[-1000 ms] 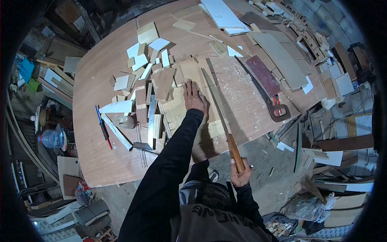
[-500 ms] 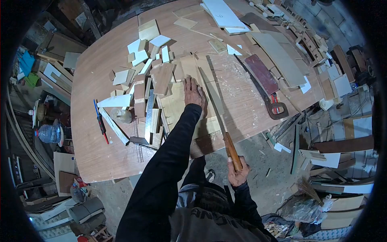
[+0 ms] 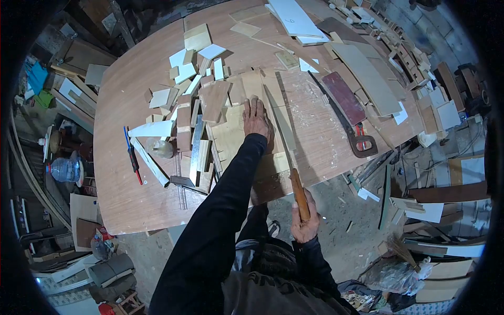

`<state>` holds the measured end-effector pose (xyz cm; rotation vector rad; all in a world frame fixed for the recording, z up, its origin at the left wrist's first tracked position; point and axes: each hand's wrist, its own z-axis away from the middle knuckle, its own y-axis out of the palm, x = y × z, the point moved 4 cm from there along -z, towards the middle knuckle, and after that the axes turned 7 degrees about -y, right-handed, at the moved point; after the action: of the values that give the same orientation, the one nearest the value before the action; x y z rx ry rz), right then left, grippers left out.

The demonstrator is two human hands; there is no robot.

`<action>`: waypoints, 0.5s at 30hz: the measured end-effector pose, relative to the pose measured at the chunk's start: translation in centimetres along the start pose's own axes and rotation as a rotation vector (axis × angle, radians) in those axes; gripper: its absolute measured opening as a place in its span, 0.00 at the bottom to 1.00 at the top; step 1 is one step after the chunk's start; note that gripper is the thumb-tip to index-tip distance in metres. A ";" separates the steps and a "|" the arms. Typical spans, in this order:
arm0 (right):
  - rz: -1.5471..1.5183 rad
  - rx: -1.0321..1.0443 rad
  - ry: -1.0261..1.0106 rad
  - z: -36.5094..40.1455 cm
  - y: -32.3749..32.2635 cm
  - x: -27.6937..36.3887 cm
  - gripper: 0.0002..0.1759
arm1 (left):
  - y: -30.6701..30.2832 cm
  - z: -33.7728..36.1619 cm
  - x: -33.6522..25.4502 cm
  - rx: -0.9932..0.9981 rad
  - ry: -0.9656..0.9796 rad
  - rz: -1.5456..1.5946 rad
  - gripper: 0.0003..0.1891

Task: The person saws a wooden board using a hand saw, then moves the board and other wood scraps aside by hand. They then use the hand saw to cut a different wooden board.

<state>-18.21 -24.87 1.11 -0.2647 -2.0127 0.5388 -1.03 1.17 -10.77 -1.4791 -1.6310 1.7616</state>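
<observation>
My left hand (image 3: 256, 119) lies flat on a pale plywood piece (image 3: 227, 137) at the table's near side, its fingers stretched forward. Close to its right runs the long grey blade of a handsaw (image 3: 282, 127), pointing away from me along the plywood's right side. My right hand (image 3: 305, 220) is closed around the saw's straight wooden handle (image 3: 299, 197), just beyond the table's near edge. Offcuts crowd in left of my left hand, among them a brown wooden block (image 3: 214, 102) and a metal-faced strip (image 3: 197, 137).
A C-shaped clamp or frame tool (image 3: 363, 146) and a dark red board (image 3: 344, 97) lie at the right of the table (image 3: 115, 199). Long panels (image 3: 366, 79) are stacked behind them. Pens (image 3: 132, 155) lie on the left. Scrap wood lines the floor at right.
My right hand and the saw handle have shifted slightly forward and left, and the hand has turned a little around the handle. My left hand stays flat on the plywood.
</observation>
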 end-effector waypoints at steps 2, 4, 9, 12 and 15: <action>-0.086 0.058 0.163 -0.6 0.8 0.1 0.22 | 0.1 0.0 0.0 -0.026 0.017 0.030 0.26; -0.115 0.098 0.219 -0.7 0.7 0.7 0.23 | 0.2 0.0 0.2 -0.036 0.016 0.058 0.25; -0.051 0.134 0.229 1.2 0.6 0.3 0.23 | 0.7 -0.1 0.6 -0.039 0.025 0.147 0.29; -0.069 0.087 0.207 0.1 1.0 0.4 0.24 | 0.4 0.0 0.3 -0.097 0.051 0.145 0.29; -0.162 0.034 0.346 -0.2 0.6 -0.8 0.24 | 0.5 -0.1 0.5 -0.130 0.073 0.157 0.29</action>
<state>-17.66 -24.62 0.24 -0.1599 -1.6706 0.3941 -0.98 1.45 -11.41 -1.7527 -1.6607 1.6863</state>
